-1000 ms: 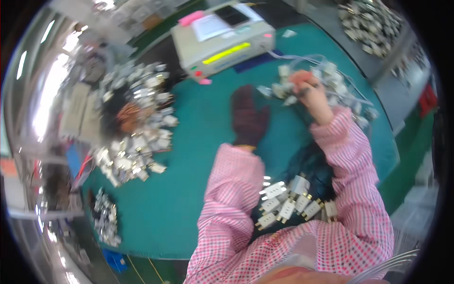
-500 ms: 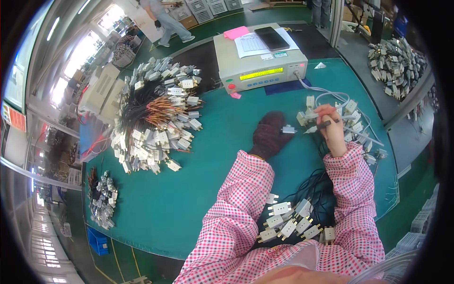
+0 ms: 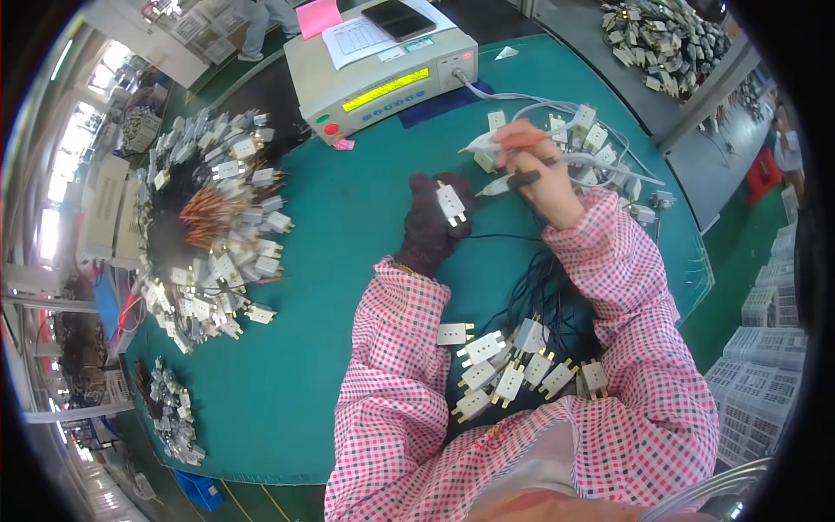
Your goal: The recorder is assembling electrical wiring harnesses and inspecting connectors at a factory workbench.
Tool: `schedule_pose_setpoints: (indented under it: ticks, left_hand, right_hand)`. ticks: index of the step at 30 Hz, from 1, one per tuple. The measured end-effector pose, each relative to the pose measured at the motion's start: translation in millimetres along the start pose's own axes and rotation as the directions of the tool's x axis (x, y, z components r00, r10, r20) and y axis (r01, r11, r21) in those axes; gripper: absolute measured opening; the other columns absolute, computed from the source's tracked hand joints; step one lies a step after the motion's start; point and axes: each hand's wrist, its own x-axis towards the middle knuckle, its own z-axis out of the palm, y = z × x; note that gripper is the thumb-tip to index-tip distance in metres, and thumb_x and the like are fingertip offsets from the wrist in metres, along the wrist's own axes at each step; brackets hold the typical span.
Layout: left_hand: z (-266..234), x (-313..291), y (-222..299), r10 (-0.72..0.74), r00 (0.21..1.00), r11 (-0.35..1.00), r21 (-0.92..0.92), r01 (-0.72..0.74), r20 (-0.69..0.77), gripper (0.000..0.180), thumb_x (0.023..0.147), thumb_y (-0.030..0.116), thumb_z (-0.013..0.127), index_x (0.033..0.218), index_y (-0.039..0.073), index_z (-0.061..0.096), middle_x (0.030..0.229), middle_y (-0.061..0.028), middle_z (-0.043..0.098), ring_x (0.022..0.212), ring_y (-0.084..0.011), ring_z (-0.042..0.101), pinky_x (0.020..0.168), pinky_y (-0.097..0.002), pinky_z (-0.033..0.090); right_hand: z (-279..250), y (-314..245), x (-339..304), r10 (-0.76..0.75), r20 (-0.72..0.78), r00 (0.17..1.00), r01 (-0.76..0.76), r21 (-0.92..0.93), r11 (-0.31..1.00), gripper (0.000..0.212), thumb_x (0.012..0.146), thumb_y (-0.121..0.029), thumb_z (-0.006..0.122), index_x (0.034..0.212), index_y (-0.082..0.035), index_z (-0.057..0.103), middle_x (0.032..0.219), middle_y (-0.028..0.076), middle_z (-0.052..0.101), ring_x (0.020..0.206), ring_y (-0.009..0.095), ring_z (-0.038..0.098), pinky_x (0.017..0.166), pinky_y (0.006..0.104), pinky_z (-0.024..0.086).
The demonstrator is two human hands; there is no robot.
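While the gloved left grip (image 3: 426, 219) clamped a white plug (image 3: 450, 204), the right grip (image 3: 550, 187), just beside, closed around two probes (image 3: 524, 178); steady aim seemed vital.

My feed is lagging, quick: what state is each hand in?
Left hand: gloved, closed, holding a white connector.
Right hand: bare, closed, holding two probes.

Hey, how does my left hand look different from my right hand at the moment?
Your left hand wears a dark glove, while your right hand shows bare skin. The left holds one white connector; the right holds two pen-like probes. Both are over the green tabletop, with pink checked sleeves.
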Motion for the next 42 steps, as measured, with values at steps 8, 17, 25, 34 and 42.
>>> schedule_pose_setpoints:
  ticks: [8,17,25,34,42]
  left_hand:
    - [12.4,2.5,-6.5,-0.014,0.947,0.996,-0.086,-0.014,-0.322,0.070,0.091,0.067,0.024,0.107,0.006,0.055,0.097,-0.0102,0.062,0.078,-0.0220,0.063,0.062,-0.0349,0.053]
    - [29.7,4.8,0.8,0.047,0.980,0.995,-0.082,-0.064,-0.195,0.074,0.090,0.068,0.021,0.116,0.007,0.054,0.093,-0.0057,0.058,0.090,-0.0235,0.061,0.074,-0.0377,0.054]
    - [10.4,2.7,-8.7,-0.009,0.952,0.995,-0.097,-0.022,-0.305,0.071,0.094,0.061,0.023,0.123,0.000,0.047,0.108,-0.0150,0.058,0.094,-0.0292,0.062,0.078,-0.0437,0.057]
    - [-6.4,7.7,-24.2,0.122,0.977,0.981,-0.126,-0.145,-0.175,0.069,0.094,0.061,0.026,0.120,0.002,0.051,0.102,-0.0113,0.062,0.090,-0.0241,0.063,0.075,-0.0333,0.055]
    - [25.1,-18.5,17.4,-0.157,0.973,0.791,-0.569,0.227,0.169,0.070,0.093,0.063,0.029,0.110,0.001,0.058,0.092,-0.0124,0.064,0.082,-0.0266,0.065,0.069,-0.0370,0.054]
  right_hand:
    - [18.1,-1.7,-8.7,0.112,0.257,0.960,-0.071,-0.162,0.984,0.024,0.086,-0.001,0.044,0.102,-0.007,0.061,0.083,0.001,0.056,0.049,0.003,0.041,0.039,0.0182,0.027]
    - [21.6,9.0,-9.3,-0.062,0.279,0.958,0.158,-0.333,0.930,0.017,0.085,0.003,0.047,0.094,0.002,0.061,0.084,0.007,0.060,0.078,0.017,0.059,0.071,0.0267,0.047]
    - [17.2,30.3,-9.6,-0.086,0.260,0.962,0.151,-0.241,0.959,0.013,0.082,0.004,0.048,0.088,0.002,0.061,0.084,0.007,0.062,0.076,0.016,0.058,0.072,0.0271,0.047]
    - [22.8,27.6,-11.9,0.053,0.198,0.979,-0.033,-0.103,0.994,0.020,0.083,0.001,0.045,0.092,-0.004,0.062,0.077,0.001,0.056,0.069,0.008,0.049,0.062,0.0212,0.037]
    - [11.4,0.8,2.3,0.047,-0.013,0.999,-0.045,0.138,0.989,0.022,0.079,0.000,0.045,0.096,-0.003,0.059,0.079,0.004,0.055,0.054,0.009,0.044,0.044,0.0231,0.035]
